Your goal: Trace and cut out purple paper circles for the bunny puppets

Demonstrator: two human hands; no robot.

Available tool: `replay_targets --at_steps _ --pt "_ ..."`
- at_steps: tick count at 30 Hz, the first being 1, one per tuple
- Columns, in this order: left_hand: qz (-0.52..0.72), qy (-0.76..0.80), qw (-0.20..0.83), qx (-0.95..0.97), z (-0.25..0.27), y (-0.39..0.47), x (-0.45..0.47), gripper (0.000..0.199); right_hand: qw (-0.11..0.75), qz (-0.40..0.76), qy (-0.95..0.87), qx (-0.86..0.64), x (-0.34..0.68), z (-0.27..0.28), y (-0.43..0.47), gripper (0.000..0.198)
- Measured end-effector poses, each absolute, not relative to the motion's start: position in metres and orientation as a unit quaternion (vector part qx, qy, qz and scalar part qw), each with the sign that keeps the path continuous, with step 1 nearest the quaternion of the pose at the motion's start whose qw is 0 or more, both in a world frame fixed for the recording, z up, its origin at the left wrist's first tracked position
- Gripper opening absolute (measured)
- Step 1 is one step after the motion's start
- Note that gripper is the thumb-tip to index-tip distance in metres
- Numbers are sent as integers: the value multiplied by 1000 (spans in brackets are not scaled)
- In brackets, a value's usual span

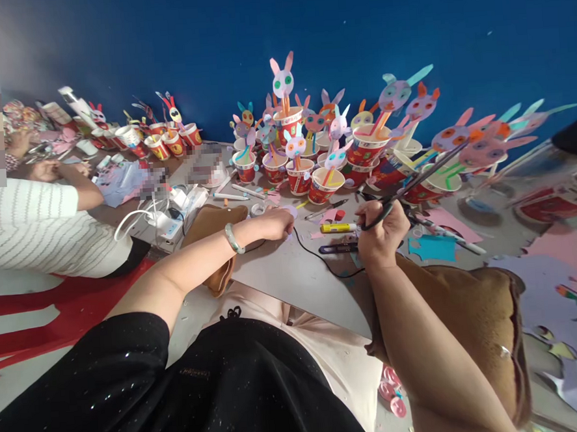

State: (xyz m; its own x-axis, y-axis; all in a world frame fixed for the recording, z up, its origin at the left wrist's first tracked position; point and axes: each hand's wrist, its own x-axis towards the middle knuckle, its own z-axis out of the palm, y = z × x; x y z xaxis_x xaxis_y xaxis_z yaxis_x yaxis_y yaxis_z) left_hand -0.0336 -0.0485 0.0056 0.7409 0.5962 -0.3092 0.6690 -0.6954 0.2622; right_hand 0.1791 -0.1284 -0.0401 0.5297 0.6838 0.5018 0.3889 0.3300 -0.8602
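My left hand [276, 224], a bracelet at its wrist, is closed over the white table, its fingertips on a small round of purple paper [293, 212]. My right hand [383, 235] grips a pair of scissors [425, 176] by the handles. The long dark blades point up and away to the right, in front of the cups. Just left of my right hand lie a yellow marker [337, 228] and a dark utility knife [337, 248]. A thin black cord [320, 258] runs across the table between my hands.
Red paper cups [326, 185] holding paper rabbit heads crowd the blue wall. Brown cushions [470, 309] lie at the table's near edge. A power strip [174, 226] with white cables is at left, beside another person's arm [84, 189]. Pink and purple paper sheets [569, 257] spread at right.
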Motion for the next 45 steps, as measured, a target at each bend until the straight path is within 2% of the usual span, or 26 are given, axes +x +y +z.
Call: replay_targets --at_steps 3,7,12,19,28,30,31,33,35,38,45 --pt "-92 339 177 920 1 -48 -37 14 722 124 -429 -528 176 -34 -124 52" --pt "-77 339 166 923 -6 -48 -40 18 742 142 -405 -515 173 -29 -122 56" --pt "-77 337 166 924 -11 -46 -40 10 747 144 -405 -507 173 -31 -122 56" --pt "-42 333 193 922 -11 -47 -41 9 731 139 -419 -520 173 -34 -122 56" --pt "3 333 313 890 -5 -28 -62 10 723 144 -416 -532 173 -34 -125 55" --pt "42 312 389 866 1 -15 -76 10 718 145 -420 -536 173 -34 -126 55" --pt "57 292 433 851 4 -9 -82 13 716 144 -422 -537 173 -35 -126 55" --pt "53 281 450 846 9 -1 -94 22 713 144 -428 -536 172 -36 -126 55" --pt "21 279 434 857 13 3 -100 24 710 142 -435 -536 172 -37 -125 55" --pt "-38 285 381 879 16 2 -103 15 703 136 -443 -540 172 -40 -125 53" --pt "-137 272 166 938 19 -14 -93 9 699 136 -439 -547 173 -43 -124 48"
